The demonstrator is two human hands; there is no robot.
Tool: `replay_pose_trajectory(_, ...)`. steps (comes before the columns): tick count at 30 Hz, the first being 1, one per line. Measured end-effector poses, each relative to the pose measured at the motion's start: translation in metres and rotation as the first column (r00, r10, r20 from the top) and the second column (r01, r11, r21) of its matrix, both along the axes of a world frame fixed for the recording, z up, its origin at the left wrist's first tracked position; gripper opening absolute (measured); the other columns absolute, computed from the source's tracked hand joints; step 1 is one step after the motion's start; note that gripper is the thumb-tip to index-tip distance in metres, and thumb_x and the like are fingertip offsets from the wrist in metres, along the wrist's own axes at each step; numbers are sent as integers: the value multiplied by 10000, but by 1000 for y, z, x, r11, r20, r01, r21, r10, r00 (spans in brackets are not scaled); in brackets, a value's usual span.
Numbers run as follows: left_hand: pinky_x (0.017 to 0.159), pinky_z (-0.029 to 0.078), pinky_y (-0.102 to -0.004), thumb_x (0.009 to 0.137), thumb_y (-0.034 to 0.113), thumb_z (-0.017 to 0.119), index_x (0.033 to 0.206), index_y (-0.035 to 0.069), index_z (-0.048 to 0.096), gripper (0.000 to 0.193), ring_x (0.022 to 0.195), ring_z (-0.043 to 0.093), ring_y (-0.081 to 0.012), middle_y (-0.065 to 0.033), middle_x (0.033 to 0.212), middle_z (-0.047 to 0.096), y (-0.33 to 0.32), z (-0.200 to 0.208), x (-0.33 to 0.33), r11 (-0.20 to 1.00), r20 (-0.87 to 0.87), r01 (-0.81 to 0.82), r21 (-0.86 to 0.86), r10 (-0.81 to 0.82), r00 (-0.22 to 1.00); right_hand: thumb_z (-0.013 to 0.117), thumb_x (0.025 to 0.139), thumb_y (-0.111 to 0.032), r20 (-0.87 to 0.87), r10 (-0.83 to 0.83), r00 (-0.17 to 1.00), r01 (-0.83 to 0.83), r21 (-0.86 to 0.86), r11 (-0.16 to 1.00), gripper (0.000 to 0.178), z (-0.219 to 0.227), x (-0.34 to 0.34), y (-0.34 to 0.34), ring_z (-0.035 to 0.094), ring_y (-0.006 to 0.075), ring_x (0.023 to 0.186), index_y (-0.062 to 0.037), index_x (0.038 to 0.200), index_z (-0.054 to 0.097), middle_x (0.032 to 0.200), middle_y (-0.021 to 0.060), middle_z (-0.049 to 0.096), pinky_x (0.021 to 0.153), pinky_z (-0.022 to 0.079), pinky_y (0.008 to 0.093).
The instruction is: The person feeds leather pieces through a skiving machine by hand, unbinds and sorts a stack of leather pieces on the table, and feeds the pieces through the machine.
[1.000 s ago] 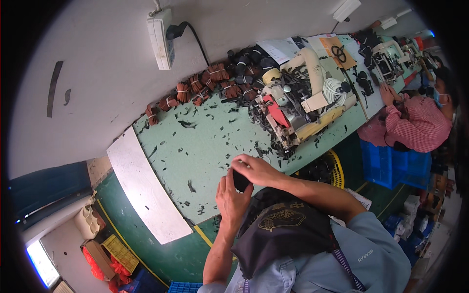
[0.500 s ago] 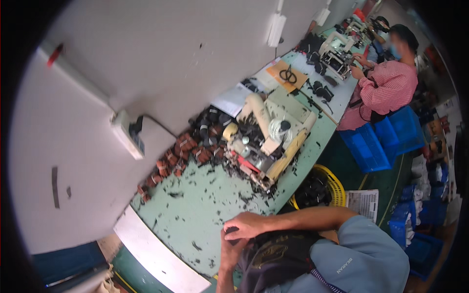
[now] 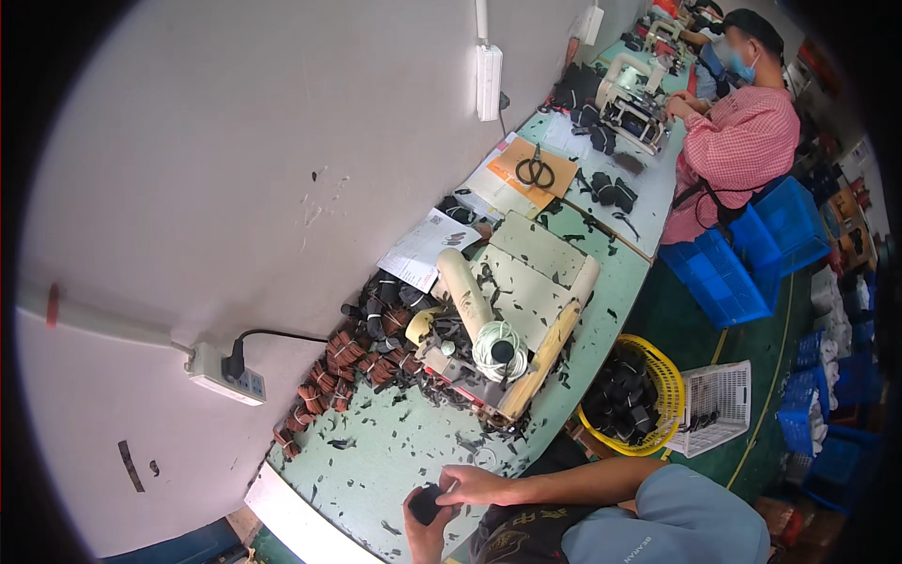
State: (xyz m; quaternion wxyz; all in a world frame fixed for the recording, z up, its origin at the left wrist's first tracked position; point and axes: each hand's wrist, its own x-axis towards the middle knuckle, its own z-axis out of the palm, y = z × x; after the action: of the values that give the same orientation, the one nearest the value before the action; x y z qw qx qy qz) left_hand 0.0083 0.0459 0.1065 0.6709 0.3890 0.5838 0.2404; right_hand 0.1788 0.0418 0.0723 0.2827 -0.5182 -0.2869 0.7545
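Observation:
Over the near edge of the green table, my left hand [image 3: 424,534] is closed around a small dark piece [image 3: 426,505], black and roughly block-shaped. From the right, my right hand [image 3: 473,485] meets it, its thumb and fingers pinching at the piece's edge. A small pale spot shows at those fingertips, too small to name. Beyond my hands stands a beige machine [image 3: 536,291] with a roll of white cord [image 3: 500,351] on it. Reddish-brown tied bundles [image 3: 346,350] and black bundles [image 3: 383,315] lie along the wall side.
Black scraps litter the table [image 3: 376,442]. A yellow basket [image 3: 673,385] of black pieces and a white crate [image 3: 728,404] stand on the floor at right. Scissors [image 3: 535,172] lie on an orange envelope. Farther off, a person in a checked shirt [image 3: 742,141] works at another machine [image 3: 631,103] beside blue bins [image 3: 719,277].
The view has shifted, so the table sits lower. My hands have moved slightly apart, and more of the dark piece shows between them.

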Motion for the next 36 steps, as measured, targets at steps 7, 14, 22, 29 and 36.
replay_pose_trajectory(7, 804, 595, -338, 770, -61, 674, 1234, -52, 444, 518, 941, 649, -221, -158, 1104, 594, 11, 4, 11, 999, -69, 41, -16, -42, 997, 746, 774, -266, 127, 19, 992, -47, 220, 974, 349, -2, 11, 8, 626, 176, 718, -39, 970, 567, 860, 77, 645, 649, 481, 307)
replay_pose_trajectory(14, 811, 591, -348, 766, -64, 671, 1210, -58, 486, 481, 936, 654, -221, -153, 1080, 613, 18, 19, 17, 998, -43, -16, -55, 14, 999, 759, 763, -199, -15, -27, 1000, 29, 171, 985, 302, 6, 17, 16, 610, 118, 749, -36, 945, 581, 837, 47, 646, 675, 482, 278)
replay_pose_trajectory(22, 843, 536, -292, 735, -6, 753, 1200, -13, 549, 508, 940, 619, -151, -84, 1057, 635, 3, 15, -5, 997, -2, 1, -79, -1, 1000, 695, 742, -137, 12, 38, 999, -39, 143, 989, 279, 19, 11, 7, 547, 139, 720, -30, 942, 532, 811, 43, 587, 643, 448, 305)
replay_pose_trajectory(29, 830, 547, -308, 752, 28, 760, 1216, -41, 535, 519, 961, 619, -154, -100, 1064, 644, 5, 21, -10, 998, -18, 38, -47, -39, 999, 702, 767, -170, 89, 20, 996, -37, 185, 982, 242, 14, 1, 3, 532, 95, 718, -60, 904, 536, 754, 9, 566, 645, 447, 273)
replay_pose_trajectory(36, 834, 579, -324, 807, 1, 717, 1265, -47, 483, 517, 982, 640, -185, -119, 1121, 612, 4, 27, -18, 996, 148, 7, -93, 7, 989, 697, 754, -136, 131, 49, 990, -77, 215, 974, 258, 32, -3, 7, 565, 125, 729, -25, 899, 515, 804, 35, 580, 640, 465, 296)
